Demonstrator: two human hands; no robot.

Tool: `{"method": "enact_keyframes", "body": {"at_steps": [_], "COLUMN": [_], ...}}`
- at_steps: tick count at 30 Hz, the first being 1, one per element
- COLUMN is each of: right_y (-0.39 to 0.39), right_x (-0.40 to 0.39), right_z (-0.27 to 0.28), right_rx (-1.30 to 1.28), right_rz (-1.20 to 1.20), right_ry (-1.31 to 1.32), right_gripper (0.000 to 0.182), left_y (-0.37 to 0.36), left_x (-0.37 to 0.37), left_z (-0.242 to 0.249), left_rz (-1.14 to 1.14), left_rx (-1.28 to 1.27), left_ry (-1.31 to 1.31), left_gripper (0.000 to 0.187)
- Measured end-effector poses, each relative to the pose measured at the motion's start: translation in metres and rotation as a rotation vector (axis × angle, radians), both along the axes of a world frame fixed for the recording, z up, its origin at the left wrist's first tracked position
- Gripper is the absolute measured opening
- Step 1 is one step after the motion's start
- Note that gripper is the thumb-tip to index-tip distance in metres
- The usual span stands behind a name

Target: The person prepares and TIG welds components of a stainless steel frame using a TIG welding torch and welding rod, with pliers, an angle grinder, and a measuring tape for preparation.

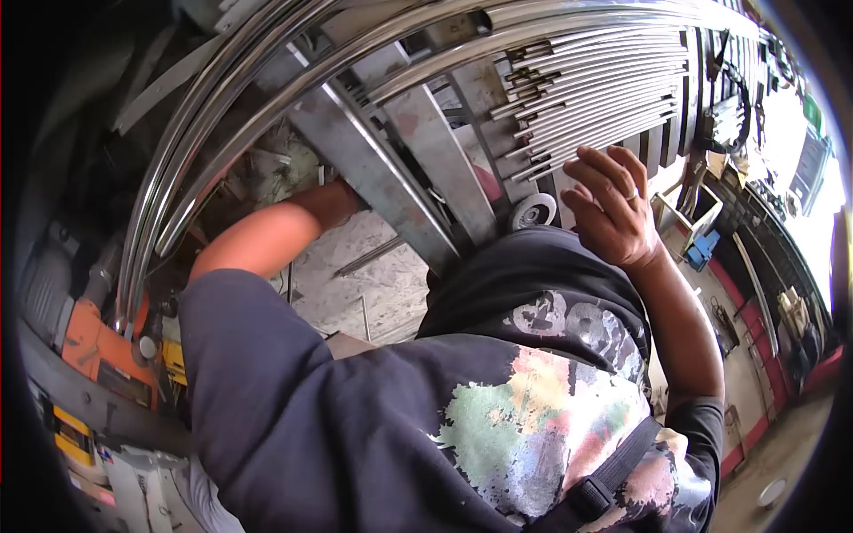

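Right hand (617, 209) loose beside a row of metal rods (604, 89)

Nearest, the dark shirt (355, 426) carries a worn print; its grey letters seem to start "BO", the rest lost in folds. The left forearm (298, 218) runs to a flat steel bar (373, 164) that hides the left hand, so its grip can't be told. The right hand, fingers parted and bent, grips nothing visible; whether it touches the rods is unclear. These lie side by side, probably to keep them sorted and within reach. Beyond run long polished tubes (435, 66), without legible brands.
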State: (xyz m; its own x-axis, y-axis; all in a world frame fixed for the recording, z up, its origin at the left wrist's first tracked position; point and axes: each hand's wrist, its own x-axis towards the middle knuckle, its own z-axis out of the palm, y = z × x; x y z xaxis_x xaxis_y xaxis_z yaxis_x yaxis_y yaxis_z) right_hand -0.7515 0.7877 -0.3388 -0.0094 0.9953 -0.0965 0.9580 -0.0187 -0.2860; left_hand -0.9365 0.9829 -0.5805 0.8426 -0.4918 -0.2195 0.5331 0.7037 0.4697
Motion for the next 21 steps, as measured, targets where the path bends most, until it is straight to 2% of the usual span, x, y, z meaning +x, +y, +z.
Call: {"method": "enact_keyframes", "body": {"at_steps": [12, 21], "right_y": [0.003, 0.001], "right_x": [-0.003, -0.004], "right_z": [0.005, 0.011], "right_rx": [0.007, 0.026], "right_rz": [0.076, 0.126], "right_ry": [-0.047, -0.100], "right_gripper": [0.017, 0.016], "left_y": [0.017, 0.019], "left_x": [-0.052, -0.068], "left_z": [-0.026, -0.043], "left_rz": [0.082, 0.103], "left_rx": [0.694, 1.012], "left_ry": [-0.124, -0.195], "left_gripper": [0.028, 0.027]}}
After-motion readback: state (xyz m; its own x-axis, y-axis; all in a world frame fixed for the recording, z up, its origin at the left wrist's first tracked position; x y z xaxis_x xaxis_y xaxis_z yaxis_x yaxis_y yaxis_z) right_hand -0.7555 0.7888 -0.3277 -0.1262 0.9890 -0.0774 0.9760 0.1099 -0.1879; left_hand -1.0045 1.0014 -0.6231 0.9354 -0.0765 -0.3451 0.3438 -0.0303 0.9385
